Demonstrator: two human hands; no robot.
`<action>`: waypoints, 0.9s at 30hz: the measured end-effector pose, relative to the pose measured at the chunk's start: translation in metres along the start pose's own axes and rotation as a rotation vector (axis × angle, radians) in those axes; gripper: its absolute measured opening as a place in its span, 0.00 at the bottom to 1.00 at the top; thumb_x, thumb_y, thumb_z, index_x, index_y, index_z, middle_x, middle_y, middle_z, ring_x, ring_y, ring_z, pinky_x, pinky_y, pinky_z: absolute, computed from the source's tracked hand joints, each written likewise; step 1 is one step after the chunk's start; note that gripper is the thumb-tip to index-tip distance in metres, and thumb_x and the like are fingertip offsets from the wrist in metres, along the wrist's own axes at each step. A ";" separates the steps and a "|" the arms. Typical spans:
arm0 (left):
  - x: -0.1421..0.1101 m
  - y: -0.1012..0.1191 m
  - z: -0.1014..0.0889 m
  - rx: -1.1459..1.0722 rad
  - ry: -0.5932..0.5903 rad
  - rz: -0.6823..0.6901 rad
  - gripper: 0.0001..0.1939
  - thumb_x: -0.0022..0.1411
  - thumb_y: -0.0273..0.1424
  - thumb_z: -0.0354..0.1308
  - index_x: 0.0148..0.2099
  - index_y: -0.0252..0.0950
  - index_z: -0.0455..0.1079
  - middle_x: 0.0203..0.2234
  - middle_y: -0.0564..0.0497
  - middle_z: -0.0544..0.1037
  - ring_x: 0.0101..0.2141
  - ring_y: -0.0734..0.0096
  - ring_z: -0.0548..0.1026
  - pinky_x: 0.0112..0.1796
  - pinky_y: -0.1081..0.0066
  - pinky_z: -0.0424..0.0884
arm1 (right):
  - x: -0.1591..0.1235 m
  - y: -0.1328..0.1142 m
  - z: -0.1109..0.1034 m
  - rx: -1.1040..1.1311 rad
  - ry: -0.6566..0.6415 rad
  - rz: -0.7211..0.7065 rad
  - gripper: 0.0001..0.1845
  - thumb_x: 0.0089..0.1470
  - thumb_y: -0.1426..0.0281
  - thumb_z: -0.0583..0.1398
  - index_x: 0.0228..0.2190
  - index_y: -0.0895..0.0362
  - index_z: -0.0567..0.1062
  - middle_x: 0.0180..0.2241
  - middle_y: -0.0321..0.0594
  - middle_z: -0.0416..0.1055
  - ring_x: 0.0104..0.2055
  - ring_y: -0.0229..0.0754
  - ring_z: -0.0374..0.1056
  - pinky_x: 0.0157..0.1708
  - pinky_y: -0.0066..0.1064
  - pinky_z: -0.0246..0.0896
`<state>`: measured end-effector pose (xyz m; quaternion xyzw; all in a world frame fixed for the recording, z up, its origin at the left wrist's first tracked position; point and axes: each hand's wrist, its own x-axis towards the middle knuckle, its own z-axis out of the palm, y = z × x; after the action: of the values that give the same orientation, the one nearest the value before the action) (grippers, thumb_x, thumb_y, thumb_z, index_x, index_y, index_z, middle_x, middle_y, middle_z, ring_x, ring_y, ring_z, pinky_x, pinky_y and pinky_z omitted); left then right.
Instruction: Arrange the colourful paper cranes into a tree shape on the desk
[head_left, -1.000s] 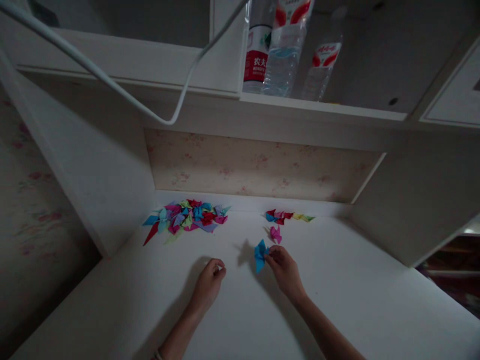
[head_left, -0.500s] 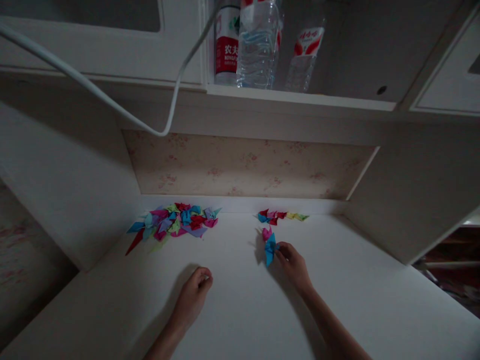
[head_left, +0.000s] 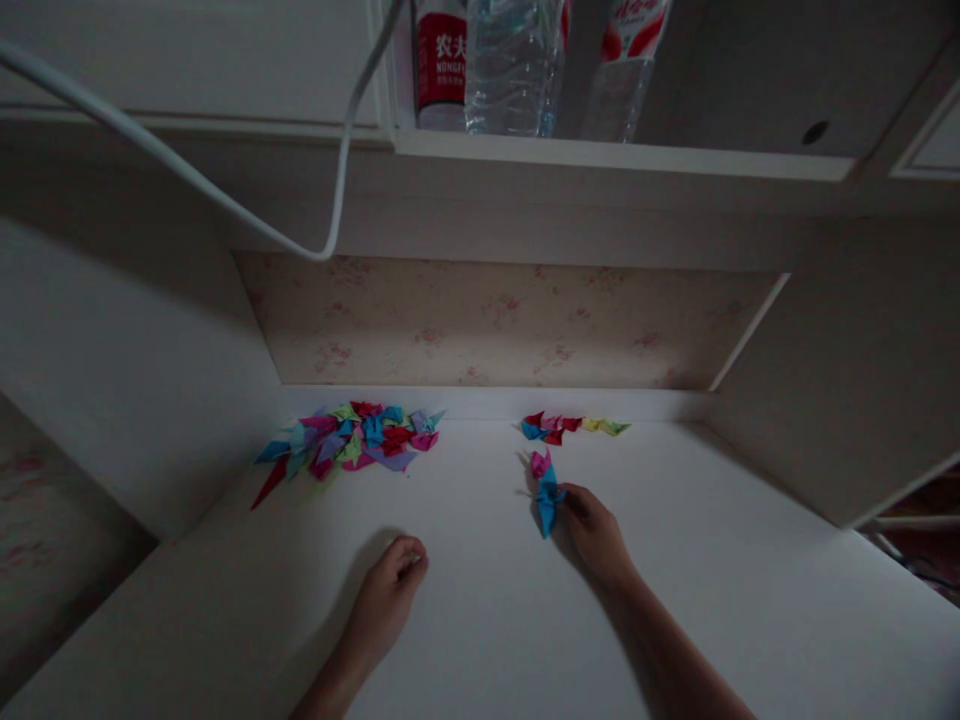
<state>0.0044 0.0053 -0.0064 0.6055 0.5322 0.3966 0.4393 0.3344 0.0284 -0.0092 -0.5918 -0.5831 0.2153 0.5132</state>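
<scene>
A blue folded-paper crane (head_left: pixel 548 500) is pinched at its right side between the fingertips of my right hand (head_left: pixel 596 530). It is low over or on the white desk; I cannot tell whether it touches. Just behind it lies a pink paper crane (head_left: pixel 540 464). A short row of red, blue, pink and yellow-green paper cranes (head_left: pixel 574 428) runs along the desk's back edge. My left hand (head_left: pixel 388 590) rests on the desk with its fingers curled and nothing visible in them. Beyond it, at the back left, lies a pile of many-coloured paper cranes (head_left: pixel 360 440).
A cabinet shelf (head_left: pixel 622 160) overhangs the white desk (head_left: pixel 480 620), holding a red-labelled bottle (head_left: pixel 441 65) and clear plastic bottles (head_left: pixel 510 75). A white cable (head_left: pixel 225 215) hangs at upper left. Side panels close in the desk's back corners.
My right hand has lowered the blue crane slightly towards the desk, and the crane has turned a little. My left hand stays in place. The view has shifted slightly.
</scene>
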 end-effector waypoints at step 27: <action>-0.002 0.003 -0.001 0.000 0.004 0.012 0.07 0.58 0.36 0.54 0.35 0.38 0.68 0.28 0.53 0.75 0.33 0.67 0.74 0.33 0.73 0.64 | -0.002 0.002 0.003 -0.011 -0.012 0.068 0.14 0.50 0.65 0.57 0.38 0.56 0.76 0.37 0.46 0.77 0.37 0.50 0.74 0.41 0.44 0.67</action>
<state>0.0041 0.0037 -0.0029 0.6081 0.5293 0.4004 0.4356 0.3322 0.0280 -0.0132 -0.6126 -0.5671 0.2329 0.4989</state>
